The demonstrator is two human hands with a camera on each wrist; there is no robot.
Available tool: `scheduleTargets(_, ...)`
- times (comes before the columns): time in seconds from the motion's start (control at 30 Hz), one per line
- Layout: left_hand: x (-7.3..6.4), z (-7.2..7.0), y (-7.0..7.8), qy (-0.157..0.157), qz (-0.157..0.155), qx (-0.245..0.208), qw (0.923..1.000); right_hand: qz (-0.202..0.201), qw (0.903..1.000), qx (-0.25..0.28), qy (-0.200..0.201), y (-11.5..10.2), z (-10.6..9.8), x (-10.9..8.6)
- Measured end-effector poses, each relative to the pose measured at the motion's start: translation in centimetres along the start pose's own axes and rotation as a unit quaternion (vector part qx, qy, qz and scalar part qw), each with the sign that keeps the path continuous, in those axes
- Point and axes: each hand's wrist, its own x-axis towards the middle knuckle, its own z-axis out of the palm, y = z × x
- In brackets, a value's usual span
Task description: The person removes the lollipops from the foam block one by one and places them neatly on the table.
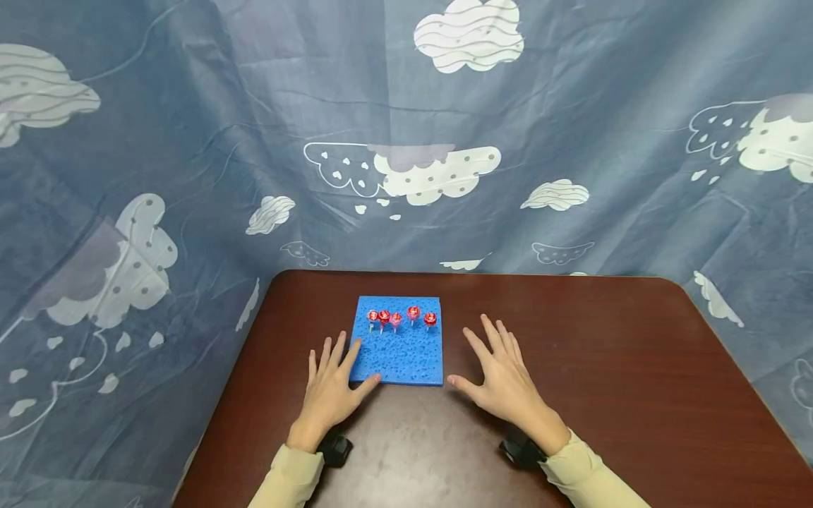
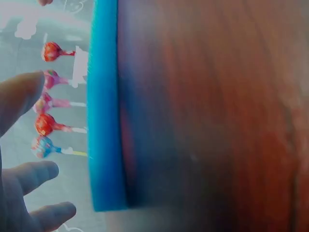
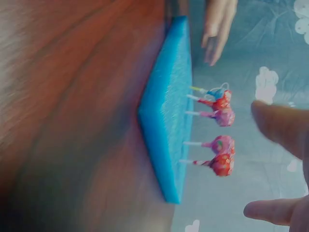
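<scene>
A blue foam board (image 1: 406,361) lies on the table, with several wrapped lollipops (image 1: 413,312) standing in it on their sticks. Most wrappers are red or pink; the one at the left end, a lollipop (image 2: 42,147) in the left wrist view, is partly blue with a yellow stick. My left hand (image 1: 329,395) is spread at the board's left front corner, holding nothing; whether it touches the foam I cannot tell. Just right of the board, my right hand (image 1: 504,384) has its fingers apart and holds nothing.
The brown table (image 1: 635,367) has rounded far corners and extends well to the right. Behind it and along the left hangs a blue-grey curtain (image 1: 356,240) with cloud prints. Each wrist wears a black device, such as the wrist camera (image 1: 334,449) on the left.
</scene>
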Motion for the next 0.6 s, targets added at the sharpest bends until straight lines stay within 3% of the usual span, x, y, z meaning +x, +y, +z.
scheduleTargets(0.23, 0.9, 0.6, -1.0, -0.039, -0.017, -0.062, 0.9972, -0.014, 0.9989, 0.031, 0.031, -0.7, 0.7, 2.4)
scheduleTargets(0.6, 0.8, 1.6, -2.1, -0.065, -0.03, -0.115, 0.9908, -0.003, 0.9869, 0.153, 0.05, -0.9, 3.3, 6.7)
